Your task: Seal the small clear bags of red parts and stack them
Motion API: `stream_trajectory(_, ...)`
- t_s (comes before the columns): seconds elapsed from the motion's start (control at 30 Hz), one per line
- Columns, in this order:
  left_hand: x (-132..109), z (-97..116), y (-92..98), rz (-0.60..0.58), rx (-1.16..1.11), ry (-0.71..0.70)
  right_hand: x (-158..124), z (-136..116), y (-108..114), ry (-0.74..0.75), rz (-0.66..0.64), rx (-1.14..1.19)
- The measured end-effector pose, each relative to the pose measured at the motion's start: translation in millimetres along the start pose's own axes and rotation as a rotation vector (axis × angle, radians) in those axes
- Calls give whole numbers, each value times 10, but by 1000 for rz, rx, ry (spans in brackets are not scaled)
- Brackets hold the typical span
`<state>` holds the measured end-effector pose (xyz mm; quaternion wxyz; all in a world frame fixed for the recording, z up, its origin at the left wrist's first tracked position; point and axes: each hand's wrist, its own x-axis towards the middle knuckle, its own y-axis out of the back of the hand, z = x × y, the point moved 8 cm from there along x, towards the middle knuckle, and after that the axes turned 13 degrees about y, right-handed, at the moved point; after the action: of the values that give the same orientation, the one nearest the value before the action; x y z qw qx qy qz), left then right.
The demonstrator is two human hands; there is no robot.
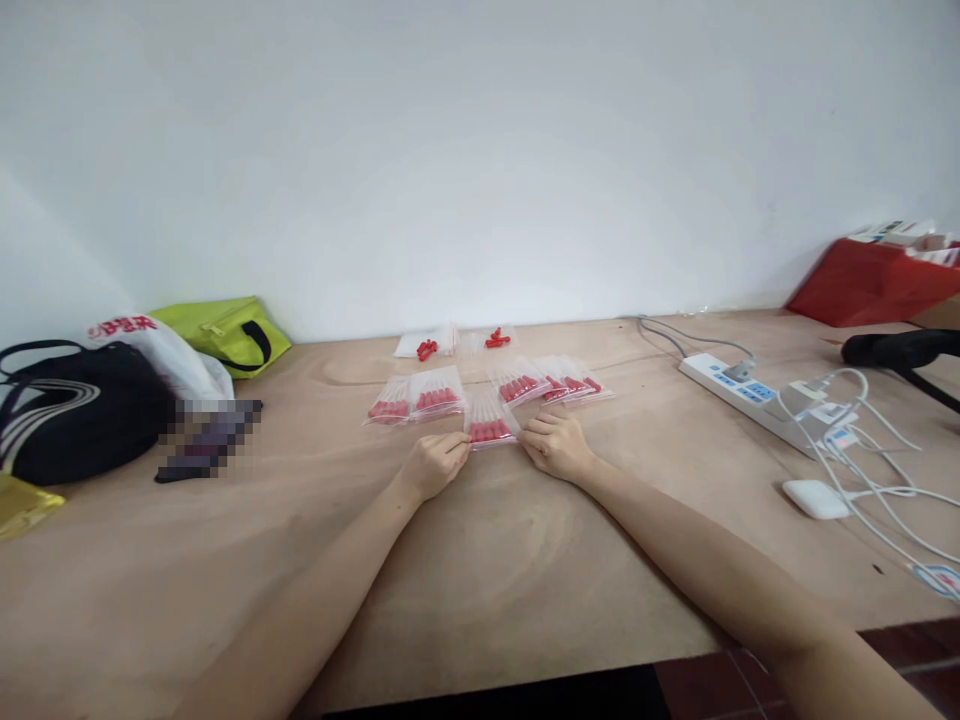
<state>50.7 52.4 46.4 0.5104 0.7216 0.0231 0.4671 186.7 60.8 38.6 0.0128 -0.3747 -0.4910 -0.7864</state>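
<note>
A small clear zip bag [491,432] lies flat on the table, holding a row of thin pale sticks with red ends. My left hand [437,463] is closed in a pinch at its lower left corner. On the opposite corner my right hand [556,445] is closed too, fingertips on the bag's edge. Similar filled bags lie just beyond: two at the left [436,394] and several overlapping at the right [555,380]. Farther back are two loose groups of small red pieces, one [427,350] at left and another [497,339] at right, each on clear or white bags.
At right, a white power strip [750,400] with plugs and tangled white cables stands near a white case [816,499]. A red bag [870,282] sits in the back corner. On the left are a black bag [82,410], a yellow-green bag [225,335] and a dark pouch [210,440].
</note>
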Motion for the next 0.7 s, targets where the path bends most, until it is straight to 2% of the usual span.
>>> stream_trajectory(0.17,79,47,72,43,5,37,6,-24,36,-22,44,11)
stream_trajectory(0.4,149,333,65,95,66,-75,168,-260,43,22,68,51)
stream_trajectory(0.57,125,331,78,98,26,-75,186,-302,87,30,97,41)
stream_trajectory(0.7,119,250,96,82,9,-64,137,-243,112,12,124,76)
